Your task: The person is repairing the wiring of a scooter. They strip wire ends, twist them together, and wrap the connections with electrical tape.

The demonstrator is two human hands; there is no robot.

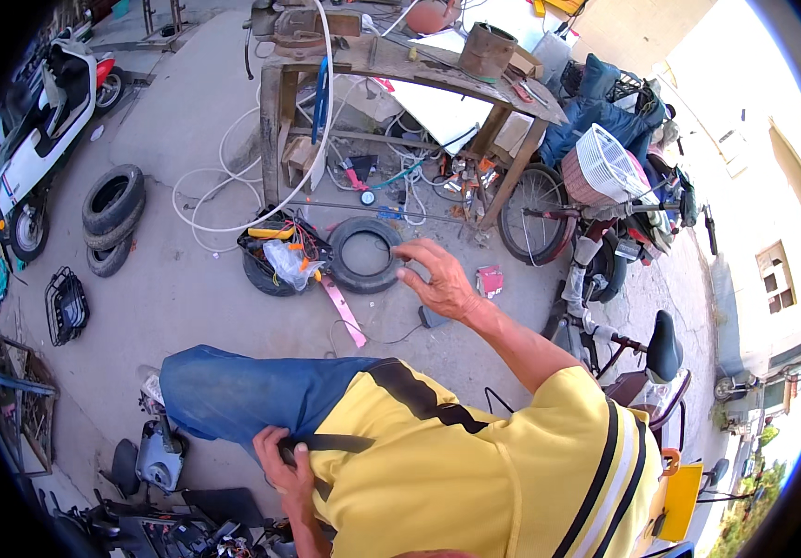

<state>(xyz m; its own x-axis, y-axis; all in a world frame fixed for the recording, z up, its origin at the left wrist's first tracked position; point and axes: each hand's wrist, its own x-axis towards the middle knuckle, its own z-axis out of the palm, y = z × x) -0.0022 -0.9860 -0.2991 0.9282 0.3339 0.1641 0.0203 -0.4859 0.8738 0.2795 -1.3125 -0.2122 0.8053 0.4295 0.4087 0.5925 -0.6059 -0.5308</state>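
My right hand (439, 279) reaches forward over the ground, its fingers apart and slightly bent, with nothing held. Its fingertips overlap the right edge of a small black tyre (364, 279) lying flat on the concrete; whether they touch it I cannot tell. My left hand (287, 470) is at my waist, with fingers and thumb closed round a dark strap (340, 443) that lies across my yellow shirt. Left of the tyre sits a black container of tools and wires (265, 279), with a clear plastic bag (291, 264) on top.
A wooden workbench (363, 58) with a pale hose (198, 226) stands ahead. Stacked tyres (114, 206) and a white scooter (56, 130) are at left. A bicycle with a white basket (603, 166) stands right. A pink strip (343, 312) and red box (489, 281) lie nearby.
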